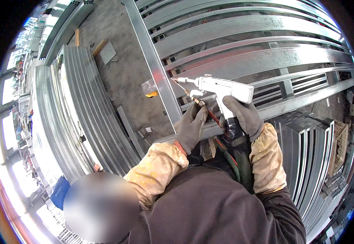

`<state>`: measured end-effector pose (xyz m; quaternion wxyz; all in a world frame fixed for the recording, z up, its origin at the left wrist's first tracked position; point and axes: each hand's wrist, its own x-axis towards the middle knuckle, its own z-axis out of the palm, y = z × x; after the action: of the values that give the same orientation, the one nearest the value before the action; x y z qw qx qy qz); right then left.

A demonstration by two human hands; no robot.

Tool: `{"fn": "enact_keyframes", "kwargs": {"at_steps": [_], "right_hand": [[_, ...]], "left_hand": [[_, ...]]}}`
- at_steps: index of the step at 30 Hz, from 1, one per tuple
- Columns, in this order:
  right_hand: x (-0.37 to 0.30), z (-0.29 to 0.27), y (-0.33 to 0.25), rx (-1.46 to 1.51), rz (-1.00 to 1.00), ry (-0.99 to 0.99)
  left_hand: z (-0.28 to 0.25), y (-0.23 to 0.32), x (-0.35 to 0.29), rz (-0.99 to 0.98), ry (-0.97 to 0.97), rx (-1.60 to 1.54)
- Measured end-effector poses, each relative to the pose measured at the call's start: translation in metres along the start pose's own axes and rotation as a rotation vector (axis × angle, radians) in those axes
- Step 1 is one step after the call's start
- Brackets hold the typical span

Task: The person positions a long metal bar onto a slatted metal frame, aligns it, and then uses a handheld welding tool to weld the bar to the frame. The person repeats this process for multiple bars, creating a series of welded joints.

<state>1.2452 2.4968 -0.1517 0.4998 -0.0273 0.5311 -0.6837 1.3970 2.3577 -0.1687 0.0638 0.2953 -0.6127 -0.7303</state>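
Note:
A white pistol-shaped welding gun (228, 87) lies over the corner area of a galvanized metal frame (154, 61), its nozzle pointing left at the frame's long side bar. My right hand (246, 118), in a grey glove, is wrapped round the gun's grip. Below the grip runs a thick dark cable sleeve (242, 160). My left hand (193, 126), also gloved in grey, pinches the thin wire-feed tube with its brass fitting (199, 101), just below the nozzle. The tube slants up toward the nozzle tip. Tan sleeve covers are on both forearms.
Stacks of long ribbed metal profiles (87, 93) lie to the left. More metal sections (307, 150) stand at the right, beside a wooden crate (339, 148). A yellow tape measure (152, 94) sits left of the frame. A round blur covers the lower left.

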Motion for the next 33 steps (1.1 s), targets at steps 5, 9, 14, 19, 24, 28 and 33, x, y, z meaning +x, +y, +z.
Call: {"fn": "enact_keyframes", "kwargs": {"at_steps": [5,9,14,19,24,28,33], "right_hand": [[0.006,0.005,-0.008,0.073,0.125,-0.014],[0.016,-0.001,0.009,-0.067,0.028,0.036],[0.019,0.008,0.007,0.04,0.104,0.01],[0.017,0.01,0.0,0.079,0.166,0.016],[0.02,0.011,0.002,0.06,0.138,0.003],[0.022,0.009,0.004,0.007,0.119,0.003],[0.022,0.008,0.001,0.039,0.165,-0.03]], "left_hand": [[-0.004,-0.008,0.009,-0.124,0.003,0.024],[-0.007,-0.005,0.013,-0.221,-0.006,0.019],[-0.01,-0.014,0.014,-0.134,0.004,-0.072],[-0.011,-0.015,0.014,-0.133,-0.008,-0.103],[-0.016,-0.023,0.017,-0.074,-0.014,-0.093],[-0.014,-0.029,0.017,-0.101,0.018,-0.155],[-0.017,-0.027,0.019,-0.151,-0.009,-0.147]]}}
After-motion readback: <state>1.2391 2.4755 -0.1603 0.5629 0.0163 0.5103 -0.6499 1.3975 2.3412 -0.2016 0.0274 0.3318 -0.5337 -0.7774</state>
